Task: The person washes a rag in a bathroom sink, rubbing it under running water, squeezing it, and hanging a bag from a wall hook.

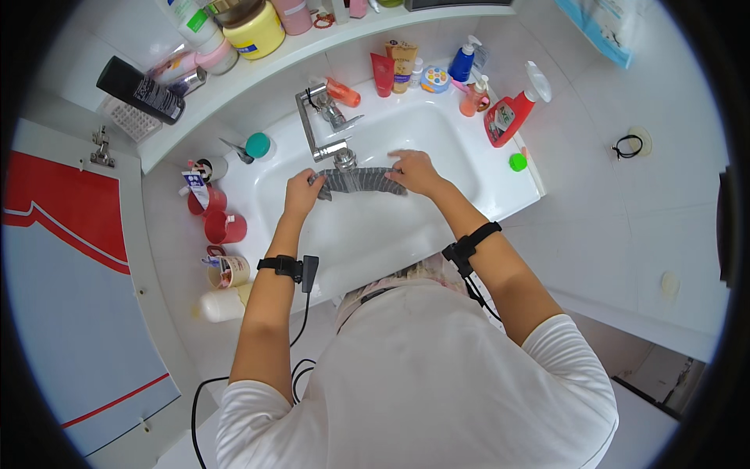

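Note:
A grey striped cloth (359, 180), possibly a sock, is stretched sideways over the white sink basin (355, 234). My left hand (301, 194) is closed on its left end, where a small piece hangs down. At the other end my right hand (416, 172) pinches the cloth, with the index finger pointing left. Directly above the middle of the cloth is the spout of the chrome faucet (316, 133). A pale streak crosses the cloth under the spout; it looks like running water.
Tubes and bottles line the sink's back rim, including a red tube (382, 74), a blue pump bottle (462, 61) and a red spray bottle (509, 117). Red cups (225, 227) stand along the left rim. A curved shelf (258, 70) with toiletries overhangs the back.

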`<move>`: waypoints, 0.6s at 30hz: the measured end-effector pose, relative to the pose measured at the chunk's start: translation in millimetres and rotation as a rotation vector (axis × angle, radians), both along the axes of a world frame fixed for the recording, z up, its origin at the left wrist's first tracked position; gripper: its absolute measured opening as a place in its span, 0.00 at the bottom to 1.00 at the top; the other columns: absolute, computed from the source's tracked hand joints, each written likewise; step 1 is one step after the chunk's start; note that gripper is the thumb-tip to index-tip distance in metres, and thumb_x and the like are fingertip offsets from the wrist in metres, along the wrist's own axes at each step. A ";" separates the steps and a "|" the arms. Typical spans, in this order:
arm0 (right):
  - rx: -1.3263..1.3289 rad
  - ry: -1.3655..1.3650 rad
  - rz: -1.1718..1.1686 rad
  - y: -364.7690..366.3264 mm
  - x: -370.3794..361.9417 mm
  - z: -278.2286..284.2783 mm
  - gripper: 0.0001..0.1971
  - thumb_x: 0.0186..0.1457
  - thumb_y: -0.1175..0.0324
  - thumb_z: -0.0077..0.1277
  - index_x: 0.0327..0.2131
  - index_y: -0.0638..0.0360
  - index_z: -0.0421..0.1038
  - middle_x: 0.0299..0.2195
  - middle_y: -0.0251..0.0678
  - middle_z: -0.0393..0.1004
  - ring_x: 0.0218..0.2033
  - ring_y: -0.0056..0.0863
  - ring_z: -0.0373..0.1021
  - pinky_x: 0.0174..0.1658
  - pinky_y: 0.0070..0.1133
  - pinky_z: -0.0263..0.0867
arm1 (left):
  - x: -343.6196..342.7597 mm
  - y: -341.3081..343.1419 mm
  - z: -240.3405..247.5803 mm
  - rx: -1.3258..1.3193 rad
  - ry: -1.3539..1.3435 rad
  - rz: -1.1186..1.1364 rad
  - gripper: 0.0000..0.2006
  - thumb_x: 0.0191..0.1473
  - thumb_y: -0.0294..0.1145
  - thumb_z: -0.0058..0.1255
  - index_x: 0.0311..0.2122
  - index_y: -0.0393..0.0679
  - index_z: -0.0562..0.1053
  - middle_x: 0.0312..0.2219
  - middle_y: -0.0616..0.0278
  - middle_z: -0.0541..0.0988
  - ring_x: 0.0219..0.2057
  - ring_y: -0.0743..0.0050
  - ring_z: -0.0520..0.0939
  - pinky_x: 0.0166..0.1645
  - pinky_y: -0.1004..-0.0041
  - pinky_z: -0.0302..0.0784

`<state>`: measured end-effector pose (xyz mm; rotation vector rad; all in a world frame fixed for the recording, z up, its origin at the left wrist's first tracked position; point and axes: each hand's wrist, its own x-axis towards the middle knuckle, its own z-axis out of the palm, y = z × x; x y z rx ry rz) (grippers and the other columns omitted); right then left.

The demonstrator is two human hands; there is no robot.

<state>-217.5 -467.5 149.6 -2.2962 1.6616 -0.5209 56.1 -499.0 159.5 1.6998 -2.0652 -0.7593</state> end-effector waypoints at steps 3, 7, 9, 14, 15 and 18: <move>0.381 -0.265 0.028 -4.5 0.1 2.0 0.13 0.47 0.59 0.46 0.28 0.58 0.70 0.29 0.38 0.68 0.33 0.30 0.65 0.35 0.28 0.60 | 8.9 -3.0 -8.7 0.258 0.357 0.087 0.07 0.45 0.31 0.47 0.24 0.39 0.68 0.15 0.67 0.70 0.16 0.79 0.71 0.21 0.80 0.65; 0.373 -0.549 0.053 7.9 7.1 4.0 0.12 0.49 0.62 0.42 0.29 0.63 0.68 0.25 0.43 0.69 0.30 0.37 0.67 0.33 0.26 0.61 | 4.5 2.2 -0.3 0.471 0.635 0.133 0.06 0.47 0.32 0.46 0.23 0.43 0.69 0.16 0.71 0.70 0.17 0.86 0.70 0.20 0.85 0.64; 0.229 -0.606 0.081 6.7 11.2 0.4 0.12 0.50 0.63 0.41 0.28 0.63 0.68 0.27 0.44 0.70 0.31 0.38 0.67 0.34 0.27 0.61 | 13.5 -0.9 -4.6 0.479 0.484 0.034 0.07 0.47 0.32 0.46 0.25 0.39 0.71 0.18 0.70 0.71 0.19 0.86 0.71 0.23 0.83 0.65; 0.419 -0.289 0.104 10.0 16.0 -1.9 0.10 0.50 0.66 0.41 0.30 0.60 0.70 0.39 0.45 0.68 0.40 0.36 0.64 0.44 0.23 0.58 | 32.9 -4.2 -32.1 0.343 0.385 -0.093 0.13 0.46 0.37 0.48 0.24 0.34 0.72 0.13 0.65 0.69 0.18 0.81 0.67 0.24 0.78 0.63; -0.052 -0.009 0.196 11.1 21.0 -5.6 0.09 0.50 0.66 0.42 0.31 0.58 0.71 0.39 0.45 0.67 0.42 0.37 0.62 0.45 0.24 0.58 | 34.8 -4.0 -35.0 0.344 0.373 -0.089 0.13 0.46 0.37 0.48 0.24 0.35 0.72 0.13 0.65 0.69 0.18 0.81 0.67 0.24 0.78 0.62; -0.009 -0.380 0.184 8.9 27.5 -7.3 0.12 0.50 0.62 0.41 0.30 0.57 0.71 0.35 0.47 0.69 0.39 0.37 0.65 0.43 0.28 0.59 | 38.0 -9.6 -41.8 0.337 0.362 -0.077 0.14 0.46 0.38 0.48 0.23 0.35 0.72 0.13 0.66 0.68 0.17 0.81 0.66 0.24 0.78 0.62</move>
